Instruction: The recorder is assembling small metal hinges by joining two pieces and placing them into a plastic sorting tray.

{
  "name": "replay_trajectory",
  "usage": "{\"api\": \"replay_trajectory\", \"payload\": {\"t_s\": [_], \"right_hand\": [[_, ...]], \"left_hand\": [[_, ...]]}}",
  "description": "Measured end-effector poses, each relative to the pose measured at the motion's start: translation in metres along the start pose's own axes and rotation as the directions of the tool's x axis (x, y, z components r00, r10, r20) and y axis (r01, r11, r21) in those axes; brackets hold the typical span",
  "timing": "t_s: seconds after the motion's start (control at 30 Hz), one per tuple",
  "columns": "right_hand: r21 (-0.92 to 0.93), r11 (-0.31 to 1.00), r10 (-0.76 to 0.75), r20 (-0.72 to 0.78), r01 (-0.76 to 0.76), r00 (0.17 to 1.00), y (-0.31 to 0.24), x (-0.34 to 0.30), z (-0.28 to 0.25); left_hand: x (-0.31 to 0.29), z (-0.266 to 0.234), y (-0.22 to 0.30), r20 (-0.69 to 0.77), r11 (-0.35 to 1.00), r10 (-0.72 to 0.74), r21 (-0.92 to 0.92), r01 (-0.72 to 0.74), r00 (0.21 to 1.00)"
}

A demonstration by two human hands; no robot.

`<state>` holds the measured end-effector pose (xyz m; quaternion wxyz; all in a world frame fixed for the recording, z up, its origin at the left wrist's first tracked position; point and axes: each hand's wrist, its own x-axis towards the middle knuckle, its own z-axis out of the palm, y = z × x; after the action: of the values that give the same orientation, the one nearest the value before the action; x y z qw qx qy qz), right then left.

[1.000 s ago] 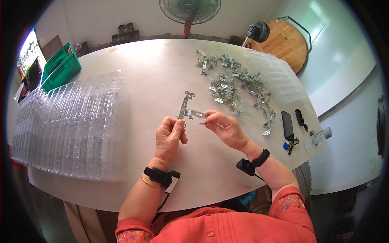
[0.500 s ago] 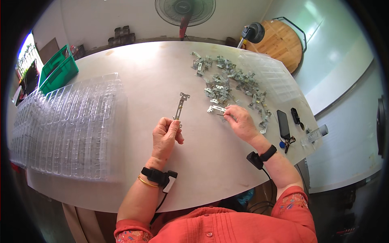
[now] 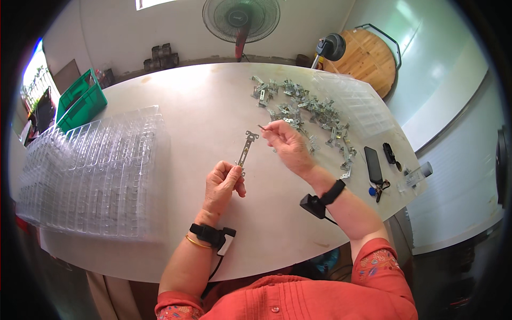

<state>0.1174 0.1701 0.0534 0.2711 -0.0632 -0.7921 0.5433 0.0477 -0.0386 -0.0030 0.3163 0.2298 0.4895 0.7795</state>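
In the lower middle of the frame, the red sleeves of the person (image 3: pixel 314 298) lead to two bare forearms, each with a black strapped device at the wrist (image 3: pixel 208 233). The left hand (image 3: pixel 221 184), near the centre, is closed, thumb over curled fingers, on the lower end of a long, narrow, grey metal bracket (image 3: pixel 246 151). I'd judge the bracket light and stiff, thin enough to bend if forced, smooth and perhaps a little slick; the lower end or the long edges look the best places to hold it. Its long axis climbs from the fist and leans slightly right, the wider, lobed end pointing up the frame.

Just to the right and higher, the right hand (image 3: pixel 290 146) pinches a small, thin, dark piece (image 3: pixel 261 127) between thumb and fingertips, apart from the bracket; I can't tell what it is.

At the left lies a stack of clear plastic trays (image 3: pixel 96 181) on the pale surface (image 3: pixel 197 114); right of centre, a black phone (image 3: pixel 373 165). Beyond the right hand spreads a loose heap of metal brackets (image 3: pixel 322 109). Farther off, a green plastic crate (image 3: pixel 85 109) stands upper left, and a round-caged fan (image 3: pixel 240 18) at the top.
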Motion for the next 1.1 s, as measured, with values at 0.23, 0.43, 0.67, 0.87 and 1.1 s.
{"api": "replay_trajectory", "payload": {"t_s": [0.23, 0.43, 0.67, 0.87, 1.1], "right_hand": [[0.070, 0.995, -0.079, 0.034, 0.076, 0.996, 0.007, 0.019, 0.031], [-0.046, 0.996, -0.071, 0.065, 0.074, 0.995, 0.002, 0.024, 0.035], [0.004, 0.985, -0.170, -0.113, 0.171, 0.979, 0.003, 0.037, 0.020], [0.401, 0.913, 0.017, -0.220, 0.074, 0.975, -0.028, 0.055, 0.021], [0.658, 0.747, -0.026, -0.112, 0.093, 0.993, -0.098, 0.059, 0.073]], "left_hand": [[0.002, 0.004, -0.002, -0.018, 1.000, -0.003, 0.021, 0.004, 1.000], [0.002, 0.004, 0.006, -0.002, 0.999, 0.000, 0.032, 0.000, 1.000], [0.003, 0.009, 0.007, -0.016, 0.999, -0.039, -0.022, 0.038, 0.999], [0.000, 0.009, 0.006, 0.213, 0.984, -0.153, -0.060, 0.170, 0.965], [-0.006, 0.026, -0.006, 0.439, 0.899, -0.228, -0.248, 0.361, 0.869]]}}
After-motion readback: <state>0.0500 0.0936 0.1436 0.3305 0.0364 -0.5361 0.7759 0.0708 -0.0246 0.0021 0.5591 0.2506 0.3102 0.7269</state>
